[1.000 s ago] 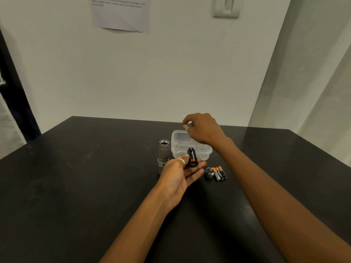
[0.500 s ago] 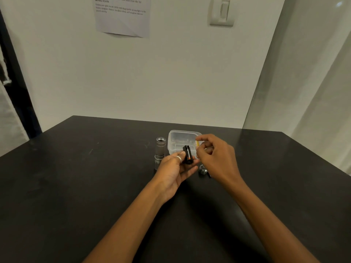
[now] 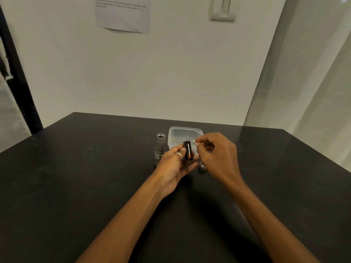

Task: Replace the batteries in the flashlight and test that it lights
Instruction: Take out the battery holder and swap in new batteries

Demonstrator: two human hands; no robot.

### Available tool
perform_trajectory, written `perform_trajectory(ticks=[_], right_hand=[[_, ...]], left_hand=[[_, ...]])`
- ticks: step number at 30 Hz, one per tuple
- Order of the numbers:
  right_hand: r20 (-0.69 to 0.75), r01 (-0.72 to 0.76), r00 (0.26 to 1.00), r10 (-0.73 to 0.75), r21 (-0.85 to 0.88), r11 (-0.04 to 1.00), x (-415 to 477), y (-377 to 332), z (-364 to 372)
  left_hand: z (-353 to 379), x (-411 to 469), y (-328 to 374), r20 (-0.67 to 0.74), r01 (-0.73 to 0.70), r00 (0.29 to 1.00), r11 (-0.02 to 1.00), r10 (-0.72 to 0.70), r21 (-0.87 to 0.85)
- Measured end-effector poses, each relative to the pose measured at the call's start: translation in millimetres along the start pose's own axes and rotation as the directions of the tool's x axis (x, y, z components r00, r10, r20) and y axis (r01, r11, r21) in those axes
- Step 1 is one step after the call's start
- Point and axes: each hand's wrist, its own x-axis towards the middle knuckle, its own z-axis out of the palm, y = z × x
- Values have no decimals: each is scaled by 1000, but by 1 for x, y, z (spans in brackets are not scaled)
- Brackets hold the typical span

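My left hand point(image 3: 173, 165) holds a black battery holder point(image 3: 188, 150) upright between thumb and fingers; one battery with an orange band sits in it. My right hand point(image 3: 216, 156) pinches a small battery point(image 3: 195, 142) close to the holder's top right. The silver flashlight body point(image 3: 160, 147) stands open-ended on the black table point(image 3: 76, 177), left of my hands. Its silver end cap point(image 3: 202, 165) lies on the table under my right hand.
A clear plastic tub point(image 3: 185, 132) sits behind my hands, its contents hard to make out. A sheet of paper point(image 3: 123, 14) and a wall switch point(image 3: 224, 9) hang on the wall beyond the table's far edge.
My right hand came back from the tub with a battery and now holds it at the holder. My right hand now hides the loose batteries lying beside the end cap.
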Motion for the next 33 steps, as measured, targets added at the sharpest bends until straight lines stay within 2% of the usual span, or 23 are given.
perform_trajectory(ticks=[6, 15, 28, 33], right_hand=[[33, 34, 999, -36, 48, 998, 1, 1, 0], [-11, -28, 999, 30, 133, 991, 1, 2, 2], [-39, 177, 983, -178, -21, 984, -4, 7, 8], [18, 253, 968, -252, -45, 967, -8, 9, 10]], left_hand=[[-1, 1, 0, -4, -5, 1000, 1000, 5, -17], [-2, 5, -3, 6, -16, 1000, 1000, 16, -16], [0, 2, -1, 30, -19, 999, 999, 18, 30], [-1, 3, -1, 52, -13, 999, 1000, 11, 23]])
